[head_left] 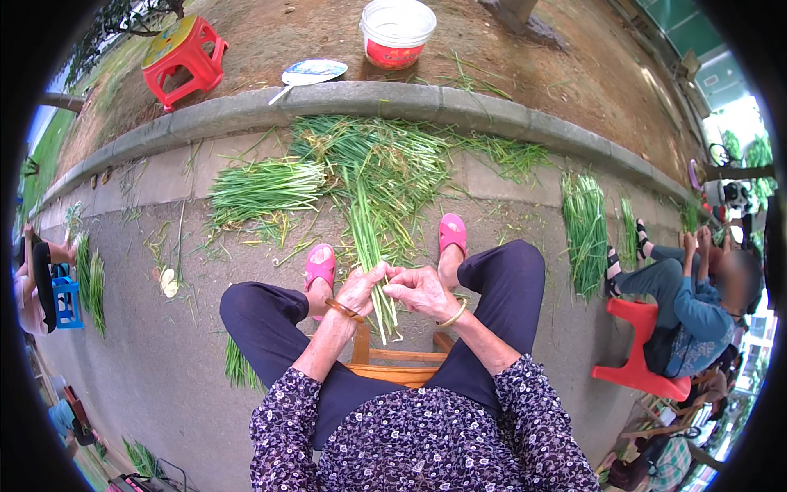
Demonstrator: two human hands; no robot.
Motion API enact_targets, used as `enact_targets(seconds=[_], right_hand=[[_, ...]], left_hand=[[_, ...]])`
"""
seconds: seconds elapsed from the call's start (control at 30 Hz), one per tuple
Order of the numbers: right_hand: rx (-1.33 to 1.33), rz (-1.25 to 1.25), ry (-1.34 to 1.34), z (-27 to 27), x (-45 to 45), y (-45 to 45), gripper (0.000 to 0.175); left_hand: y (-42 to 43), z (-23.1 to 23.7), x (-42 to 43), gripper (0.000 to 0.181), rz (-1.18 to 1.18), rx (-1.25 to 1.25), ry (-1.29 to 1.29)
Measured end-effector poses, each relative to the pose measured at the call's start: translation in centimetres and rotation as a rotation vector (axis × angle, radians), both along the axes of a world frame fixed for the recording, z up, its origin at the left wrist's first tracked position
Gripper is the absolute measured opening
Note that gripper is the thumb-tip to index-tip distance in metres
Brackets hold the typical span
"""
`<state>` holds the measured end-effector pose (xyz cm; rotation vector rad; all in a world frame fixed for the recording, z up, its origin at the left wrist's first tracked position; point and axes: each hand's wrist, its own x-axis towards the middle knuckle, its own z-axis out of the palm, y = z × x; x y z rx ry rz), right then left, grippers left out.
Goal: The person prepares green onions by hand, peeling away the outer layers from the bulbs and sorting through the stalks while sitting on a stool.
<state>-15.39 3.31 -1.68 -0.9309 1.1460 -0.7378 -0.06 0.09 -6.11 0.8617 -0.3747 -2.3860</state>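
My left hand point(363, 289) is closed around a small bunch of long green stalks with pale ends, which look like garlic chives point(367, 243). The pale ends point down toward my lap and the leafy tips point away. My right hand point(419, 287) is beside the bunch, thumb and forefinger pinched at the stalks near the pale ends; whether a single stalk is between them is too small to tell. Beyond my feet lies a large loose heap of the same greens point(393, 154). Left of it rests a neater pile with aligned stalks point(270, 187).
A concrete kerb point(381, 101) runs behind the heap. Past it are a white bucket point(398, 34), a hand fan point(313, 72) and a red plastic stool point(184, 58). At right, a seated person point(695, 326) works near another pile of greens point(584, 234). I sit on a wooden seat point(393, 374).
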Motion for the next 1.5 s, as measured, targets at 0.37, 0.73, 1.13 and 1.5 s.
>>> enact_targets(seconds=[0.37, 0.73, 1.13, 1.5], right_hand=[[-0.128, 0.173, 0.317, 0.0, 1.1, 0.5, 0.056], [-0.125, 0.195, -0.025, -0.7, 1.7, 0.7, 0.036], [0.055, 0.263, -0.083, 1.2, 1.9, 1.2, 0.016], [0.507, -0.536, -0.670, -0.7, 1.2, 0.0, 0.048]], left_hand=[[0.2, 1.2, -1.1, 0.034, 0.174, -0.150, -0.212], [0.6, 2.4, -1.5, 0.029, 0.145, -0.174, -0.184], [-0.8, 2.1, -0.2, 0.020, 0.215, 0.135, 0.082], [-3.7, 5.1, 2.6, 0.037, 0.786, -0.037, 0.172]])
